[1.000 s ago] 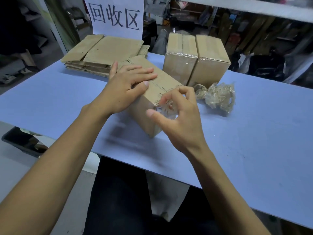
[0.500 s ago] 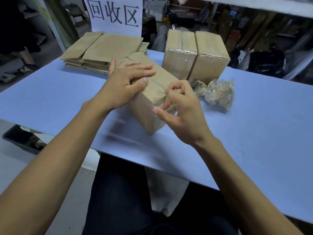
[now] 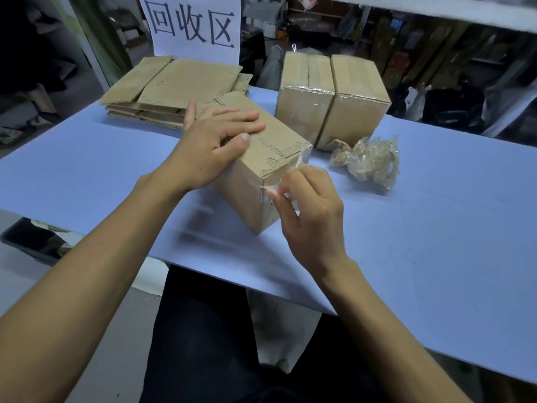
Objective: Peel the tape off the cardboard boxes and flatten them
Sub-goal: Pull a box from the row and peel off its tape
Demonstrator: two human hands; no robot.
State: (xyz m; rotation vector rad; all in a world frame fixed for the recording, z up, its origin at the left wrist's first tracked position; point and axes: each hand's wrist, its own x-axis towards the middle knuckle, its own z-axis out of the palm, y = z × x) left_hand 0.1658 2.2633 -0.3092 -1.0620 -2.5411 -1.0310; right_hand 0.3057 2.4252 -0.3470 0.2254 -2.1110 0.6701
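On the box's [image 3: 255, 170] near end, right-hand fingers [image 3: 286, 187] pinch clear tape [image 3: 302, 157] — left hand [image 3: 215, 144] flat on top.

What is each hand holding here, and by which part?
The right hand pinches the loose end of clear tape peeling off the box. The left hand rests on the box's top, gripping nothing.

The boxes [image 3: 331, 94] were tan, the table [image 3: 436, 228] pale blue, the sign [image 3: 191, 24] white with 3 black characters.
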